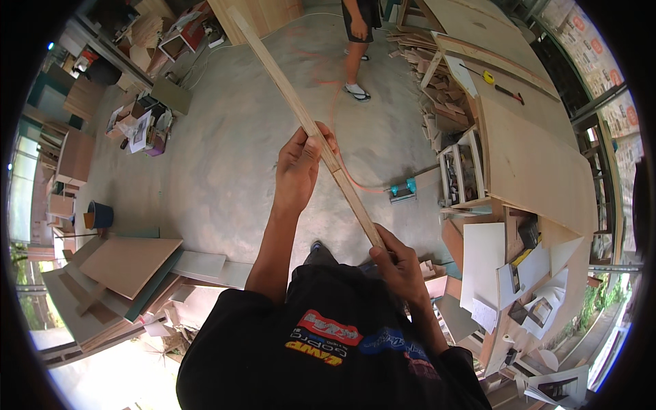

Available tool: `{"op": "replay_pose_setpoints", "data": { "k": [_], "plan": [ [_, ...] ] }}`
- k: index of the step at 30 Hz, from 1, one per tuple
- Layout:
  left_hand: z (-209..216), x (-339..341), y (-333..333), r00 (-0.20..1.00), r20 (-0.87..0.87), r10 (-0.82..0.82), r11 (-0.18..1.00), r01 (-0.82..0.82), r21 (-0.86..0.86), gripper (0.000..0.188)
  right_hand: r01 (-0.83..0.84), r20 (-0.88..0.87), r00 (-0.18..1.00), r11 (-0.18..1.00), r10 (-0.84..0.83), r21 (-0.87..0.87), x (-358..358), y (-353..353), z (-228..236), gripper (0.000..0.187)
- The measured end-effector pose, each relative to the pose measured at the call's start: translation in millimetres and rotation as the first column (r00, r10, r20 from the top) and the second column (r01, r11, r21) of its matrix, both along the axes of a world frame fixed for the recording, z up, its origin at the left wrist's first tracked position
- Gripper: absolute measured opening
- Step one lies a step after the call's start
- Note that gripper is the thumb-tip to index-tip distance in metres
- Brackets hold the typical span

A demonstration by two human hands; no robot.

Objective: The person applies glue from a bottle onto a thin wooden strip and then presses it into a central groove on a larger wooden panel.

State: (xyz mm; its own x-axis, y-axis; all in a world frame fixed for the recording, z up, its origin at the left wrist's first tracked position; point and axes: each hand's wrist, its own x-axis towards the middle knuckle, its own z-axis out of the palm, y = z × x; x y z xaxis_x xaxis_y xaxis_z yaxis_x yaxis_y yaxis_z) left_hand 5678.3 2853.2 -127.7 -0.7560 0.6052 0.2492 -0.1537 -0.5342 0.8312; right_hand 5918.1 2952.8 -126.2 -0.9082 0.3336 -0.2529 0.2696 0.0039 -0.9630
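Observation:
A long, narrow wooden strip slants across the middle of the view, its far end up at the top left and its near end by my right hand. My left hand is closed round it near the middle, thumb on top. Further down, my right hand grips the near end between thumb and fingers. A seam crosses the strip between my two hands. The strip is held up in front of me, above the grey floor.
On the floor ahead lies a teal nail gun with an orange hose. Another person stands beyond. At right, a plywood workbench bears a hammer and tape measure. Boards are stacked at left; scrap wood is piled by the bench.

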Motion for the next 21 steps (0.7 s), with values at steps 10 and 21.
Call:
{"op": "replay_pose_setpoints", "data": {
  "k": [10, 21],
  "plan": [
    [-4, -81, -86, 0.997, 0.008, 0.074, 0.996, -0.074, 0.038, 0.033, -0.118, -0.007, 0.993, 0.992, 0.119, 0.049, -91, -55, -4, 0.049],
    [-12, -165, -136, 0.989, -0.012, 0.148, 0.989, -0.148, 0.019, 0.035, -0.267, -0.020, 0.964, 0.963, 0.267, -0.040, -187, -72, -18, 0.050]
  ]
}}
